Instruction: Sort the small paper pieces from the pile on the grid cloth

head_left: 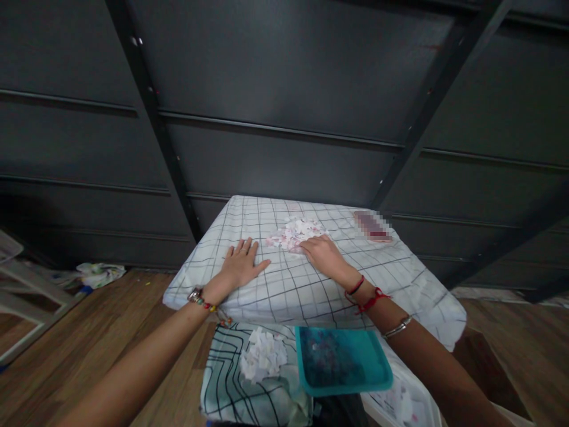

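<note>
My left hand point(241, 261) lies flat on the checked white cloth point(284, 290) over a small table, fingers spread and nothing in them. To its right is a loose pile of small torn paper scraps point(296, 231), white with some pinkish bits. My right hand point(324, 254) is at the near right edge of that pile, its fingers bent and drawn together on the paper scraps; what exactly lies under the fingertips is partly hidden. Nearer to me, a teal plastic tray point(382, 362) holds dark, blurred contents. Beside the tray, a second heap of white paper scraps point(264, 354) rests on a patterned greenish cloth point(217, 379).
A pixelated flat object point(372, 226) lies at the table's far right. Dark metal panels point(284, 71) stand close behind the table. A white container point(427, 409) with paper in it is at the lower right. A pale frame point(31, 308) stands on the wooden floor point(146, 320) at left.
</note>
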A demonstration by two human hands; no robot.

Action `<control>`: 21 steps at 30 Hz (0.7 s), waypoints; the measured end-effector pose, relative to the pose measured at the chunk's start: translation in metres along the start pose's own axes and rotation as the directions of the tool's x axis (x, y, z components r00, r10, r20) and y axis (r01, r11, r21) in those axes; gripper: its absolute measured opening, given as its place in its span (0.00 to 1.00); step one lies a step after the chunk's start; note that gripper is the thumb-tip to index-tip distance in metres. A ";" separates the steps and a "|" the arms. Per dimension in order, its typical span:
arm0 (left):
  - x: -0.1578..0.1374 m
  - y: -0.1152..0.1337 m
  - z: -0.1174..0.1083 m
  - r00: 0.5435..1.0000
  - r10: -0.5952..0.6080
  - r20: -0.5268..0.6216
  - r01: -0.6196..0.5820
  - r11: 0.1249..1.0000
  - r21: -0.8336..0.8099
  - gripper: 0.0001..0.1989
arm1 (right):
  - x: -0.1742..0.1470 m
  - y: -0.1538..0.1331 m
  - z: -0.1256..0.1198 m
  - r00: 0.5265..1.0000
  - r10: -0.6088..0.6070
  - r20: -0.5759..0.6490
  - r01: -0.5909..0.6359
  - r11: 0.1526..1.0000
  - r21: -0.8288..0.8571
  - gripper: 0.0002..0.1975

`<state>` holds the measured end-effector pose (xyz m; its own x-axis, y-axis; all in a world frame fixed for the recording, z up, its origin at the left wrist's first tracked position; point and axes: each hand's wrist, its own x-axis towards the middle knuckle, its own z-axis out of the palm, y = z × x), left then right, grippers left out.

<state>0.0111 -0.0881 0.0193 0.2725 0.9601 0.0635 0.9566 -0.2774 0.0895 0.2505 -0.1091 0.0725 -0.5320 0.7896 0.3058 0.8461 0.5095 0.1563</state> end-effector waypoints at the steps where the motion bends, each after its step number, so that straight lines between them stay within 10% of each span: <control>1: 0.000 0.000 0.000 1.000 0.000 -0.003 0.000 1.000 -0.001 0.41 | -0.003 0.000 -0.001 1.000 -0.008 -0.007 0.008 1.000 -0.001 0.11; 21: -0.004 0.000 0.000 0.999 0.017 -0.051 -0.017 1.000 0.016 0.37 | -0.004 -0.008 -0.005 0.998 0.001 -0.058 0.000 1.000 0.016 0.11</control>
<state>0.0105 -0.0916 0.0188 0.2835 0.9520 0.1157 0.9534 -0.2927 0.0725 0.2459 -0.1176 0.0747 -0.5280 0.7691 0.3601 0.8458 0.5144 0.1416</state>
